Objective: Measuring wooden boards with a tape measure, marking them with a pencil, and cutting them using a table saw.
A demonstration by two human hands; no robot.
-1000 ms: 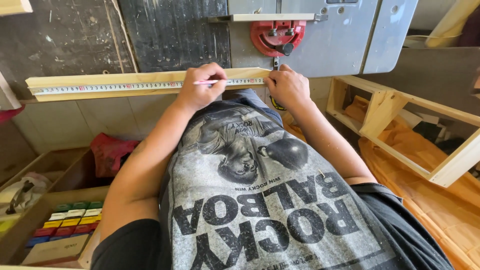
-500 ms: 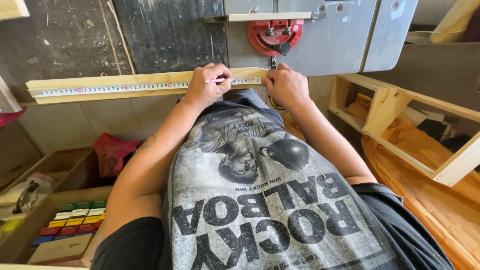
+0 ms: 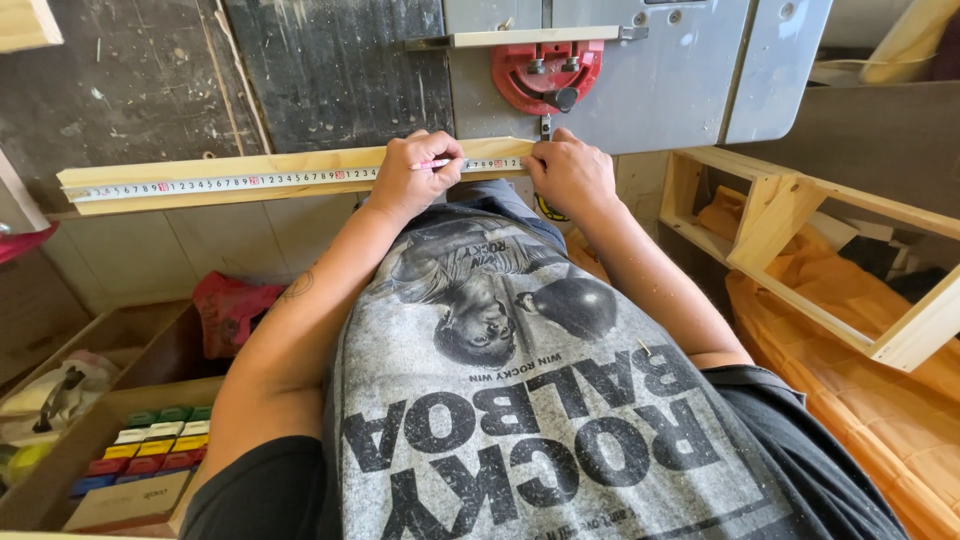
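Wooden strip [image 3: 250,170] with tape measure [image 3: 230,183] across the desk [image 3: 330,70] at 12 o'clock, left hand [image 3: 415,175] fingers grasping a pink pencil [image 3: 435,164], shifted slightly left since earlier, right hand [image 3: 570,175] fingers pressing the strip's 3 o'clock end below the red saw guard [image 3: 545,72].

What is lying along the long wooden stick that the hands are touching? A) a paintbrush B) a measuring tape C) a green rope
B: a pale measuring tape with number marks runs along the wooden strip, and the left hand holds a pencil to it while the right hand steadies the strip's end.
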